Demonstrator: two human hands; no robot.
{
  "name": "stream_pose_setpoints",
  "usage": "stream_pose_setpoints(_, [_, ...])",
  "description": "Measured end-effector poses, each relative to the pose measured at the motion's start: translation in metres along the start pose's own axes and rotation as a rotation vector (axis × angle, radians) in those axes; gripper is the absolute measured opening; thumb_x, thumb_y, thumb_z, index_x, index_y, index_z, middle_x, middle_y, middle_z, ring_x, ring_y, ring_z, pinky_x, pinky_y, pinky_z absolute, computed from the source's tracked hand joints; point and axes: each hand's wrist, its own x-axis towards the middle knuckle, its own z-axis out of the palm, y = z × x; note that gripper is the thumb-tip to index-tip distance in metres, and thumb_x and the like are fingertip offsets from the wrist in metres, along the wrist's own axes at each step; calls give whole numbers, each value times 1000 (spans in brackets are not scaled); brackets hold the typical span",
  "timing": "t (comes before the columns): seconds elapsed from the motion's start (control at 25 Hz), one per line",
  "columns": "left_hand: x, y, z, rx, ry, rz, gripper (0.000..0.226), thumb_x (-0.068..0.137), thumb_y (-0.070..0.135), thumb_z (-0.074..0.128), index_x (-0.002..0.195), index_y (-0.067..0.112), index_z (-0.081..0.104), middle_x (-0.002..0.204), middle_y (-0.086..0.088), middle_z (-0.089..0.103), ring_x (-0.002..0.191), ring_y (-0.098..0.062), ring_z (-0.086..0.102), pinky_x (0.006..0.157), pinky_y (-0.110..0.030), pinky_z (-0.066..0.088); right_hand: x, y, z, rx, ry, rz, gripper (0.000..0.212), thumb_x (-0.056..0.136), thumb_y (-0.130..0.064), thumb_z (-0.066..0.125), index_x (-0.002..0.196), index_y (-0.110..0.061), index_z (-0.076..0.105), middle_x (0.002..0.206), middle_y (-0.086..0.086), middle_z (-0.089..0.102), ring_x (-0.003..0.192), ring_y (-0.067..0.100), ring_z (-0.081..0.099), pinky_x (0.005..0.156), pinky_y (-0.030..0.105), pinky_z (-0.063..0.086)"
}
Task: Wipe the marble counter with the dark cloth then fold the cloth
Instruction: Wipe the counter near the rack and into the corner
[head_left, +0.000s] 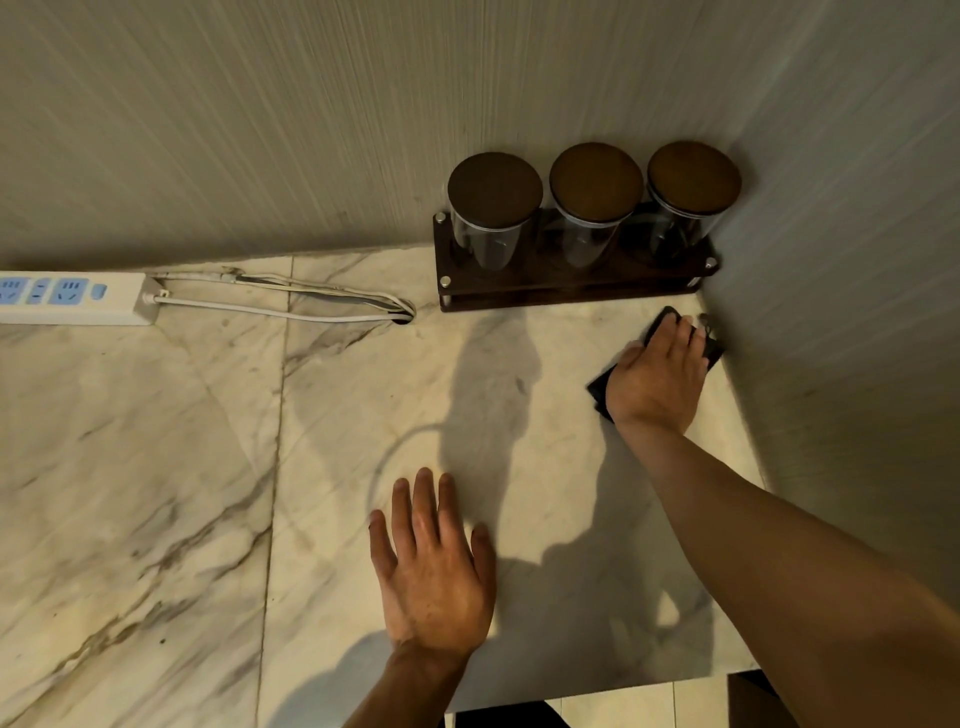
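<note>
Under our right hand, the dark cloth is lying pressed flat on the marble counter in the far right corner, beside the wall; our left hand is resting empty, fingers spread, nearer us. We are judging that pushing farther risks bumping the wooden rack just beyond, rattling its three lidded glass jars, which are looking empty.
</note>
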Motion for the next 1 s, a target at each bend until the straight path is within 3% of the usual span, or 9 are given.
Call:
stream_pose_setpoints(0.24, [-1, 0, 2, 1, 22, 5, 62, 90, 43, 37, 142, 7, 40, 149, -16, 40, 141, -35, 25, 113, -57, 20, -15, 6, -3, 2, -43, 101, 72, 96, -46, 29, 152, -6, 8, 161, 14, 7, 147, 28, -1, 119, 43, 1])
stream_pose_setpoints(1.0, [-3, -3, 4, -45, 78, 35, 60, 91, 39, 39, 141, 6, 38, 148, -19, 39, 140, -38, 26, 113, -57, 16, -103, 54, -18, -3, -2, 160, 61, 100, -35, 29, 153, -13, 9, 162, 6, 8, 147, 23, -2, 119, 40, 2])
